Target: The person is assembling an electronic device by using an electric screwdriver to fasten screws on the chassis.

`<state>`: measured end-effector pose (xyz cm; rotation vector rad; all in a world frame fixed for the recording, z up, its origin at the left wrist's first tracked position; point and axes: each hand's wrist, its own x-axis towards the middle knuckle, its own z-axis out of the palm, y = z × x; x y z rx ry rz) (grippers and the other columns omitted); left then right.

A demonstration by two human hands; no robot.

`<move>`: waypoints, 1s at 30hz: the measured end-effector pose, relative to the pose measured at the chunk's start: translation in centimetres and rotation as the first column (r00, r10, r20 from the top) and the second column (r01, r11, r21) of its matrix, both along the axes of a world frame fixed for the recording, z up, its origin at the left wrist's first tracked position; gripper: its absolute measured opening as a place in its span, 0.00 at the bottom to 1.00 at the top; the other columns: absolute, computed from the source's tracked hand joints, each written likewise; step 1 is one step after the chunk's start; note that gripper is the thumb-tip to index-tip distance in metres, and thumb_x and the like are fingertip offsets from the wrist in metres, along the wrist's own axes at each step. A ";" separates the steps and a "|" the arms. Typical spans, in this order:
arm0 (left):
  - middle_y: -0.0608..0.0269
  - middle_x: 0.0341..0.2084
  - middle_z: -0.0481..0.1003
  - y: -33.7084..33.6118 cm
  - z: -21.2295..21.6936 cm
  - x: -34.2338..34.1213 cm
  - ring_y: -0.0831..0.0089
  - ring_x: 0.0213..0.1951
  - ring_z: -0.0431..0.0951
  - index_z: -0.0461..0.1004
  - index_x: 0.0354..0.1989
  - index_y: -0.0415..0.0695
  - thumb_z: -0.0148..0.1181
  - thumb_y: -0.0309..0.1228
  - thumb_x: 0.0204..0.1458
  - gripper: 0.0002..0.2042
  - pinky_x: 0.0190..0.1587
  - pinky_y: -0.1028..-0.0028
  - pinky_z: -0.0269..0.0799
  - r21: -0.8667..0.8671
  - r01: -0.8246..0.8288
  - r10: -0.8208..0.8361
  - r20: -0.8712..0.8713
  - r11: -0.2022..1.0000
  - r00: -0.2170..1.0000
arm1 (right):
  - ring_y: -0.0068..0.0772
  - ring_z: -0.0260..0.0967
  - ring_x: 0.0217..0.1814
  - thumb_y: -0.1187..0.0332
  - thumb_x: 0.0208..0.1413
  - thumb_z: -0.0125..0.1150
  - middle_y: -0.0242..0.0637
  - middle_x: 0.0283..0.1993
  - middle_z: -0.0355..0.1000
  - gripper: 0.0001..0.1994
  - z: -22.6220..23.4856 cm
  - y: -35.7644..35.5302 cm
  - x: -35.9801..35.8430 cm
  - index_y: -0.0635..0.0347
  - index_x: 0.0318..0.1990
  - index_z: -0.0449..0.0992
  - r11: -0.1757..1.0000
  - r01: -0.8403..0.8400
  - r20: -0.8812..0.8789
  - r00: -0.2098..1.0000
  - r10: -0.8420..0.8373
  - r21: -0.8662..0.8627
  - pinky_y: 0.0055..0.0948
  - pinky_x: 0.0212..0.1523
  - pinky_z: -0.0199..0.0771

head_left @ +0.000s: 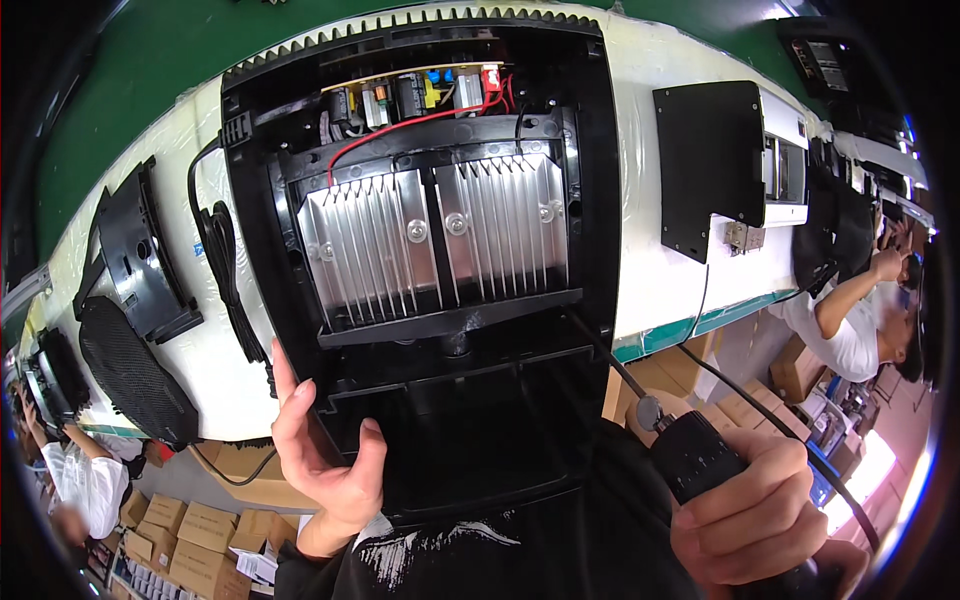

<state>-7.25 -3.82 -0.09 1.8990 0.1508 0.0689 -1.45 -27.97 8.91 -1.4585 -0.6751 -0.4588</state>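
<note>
A large black plastic housing (600,200) lies open before me. Inside it are two finned silver heat sinks (365,250) in a black frame, with a circuit board (400,95) and red wires at the far end. My left hand (335,465) rests against the housing's near left edge, fingers apart and thumb on the inner side. In my right hand (750,510), a black electric screwdriver (695,455) is gripped; its long bit slants up left to the near right corner of the heat-sink frame. Whether the tip touches a screw is hidden.
Left of the housing lie a coiled black cable (225,270), a black plastic part (145,255) and a black mesh piece (135,370). To the right stands a black and white unit (715,165). Other people work at both sides; cardboard boxes (200,530) are stacked below the table.
</note>
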 end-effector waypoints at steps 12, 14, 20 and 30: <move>0.35 0.61 0.46 -0.2 -0.1 0.0 0.49 0.63 0.50 0.59 0.51 0.41 0.48 0.10 0.31 0.31 0.62 0.62 0.46 -0.095 0.008 -0.006 0.025 0.995 1.000 | 0.29 0.62 0.15 0.44 0.49 0.55 0.36 0.21 0.63 0.25 0.3 0.7 0.8 0.63 0.29 0.65 1.000 0.008 -0.071 0.997 -0.009 -0.017 0.25 0.17 0.72; 0.34 0.61 0.46 -0.1 0.0 -0.1 0.48 0.63 0.48 0.58 0.51 0.40 0.48 0.09 0.31 0.31 0.62 0.62 0.45 -0.105 -0.006 0.008 0.019 0.994 1.000 | 0.30 0.59 0.14 0.38 0.46 0.53 0.35 0.21 0.60 0.30 0.3 -0.5 0.7 0.62 0.35 0.65 0.983 -0.122 -0.196 0.976 0.093 -0.138 0.26 0.17 0.72; 0.32 0.61 0.46 -0.2 -0.4 0.0 0.46 0.64 0.47 0.57 0.52 0.40 0.47 0.08 0.31 0.32 0.62 0.60 0.45 -0.144 0.029 -0.022 0.053 0.989 0.998 | 0.25 0.70 0.22 0.75 0.43 0.66 0.36 0.23 0.70 0.12 -0.8 -1.9 -0.3 0.61 0.28 0.65 0.966 -0.161 -0.173 0.977 0.126 -0.203 0.11 0.25 0.73; 0.32 0.60 0.46 -0.1 -0.5 0.1 0.46 0.63 0.49 0.57 0.51 0.39 0.47 0.07 0.31 0.32 0.61 0.62 0.50 -0.187 0.047 -0.034 0.074 0.981 0.997 | 0.21 0.60 0.14 0.43 0.47 0.57 0.31 0.23 0.61 0.36 -2.6 2.0 0.7 0.56 0.57 0.56 0.994 0.086 0.083 0.992 -0.091 0.065 0.16 0.13 0.65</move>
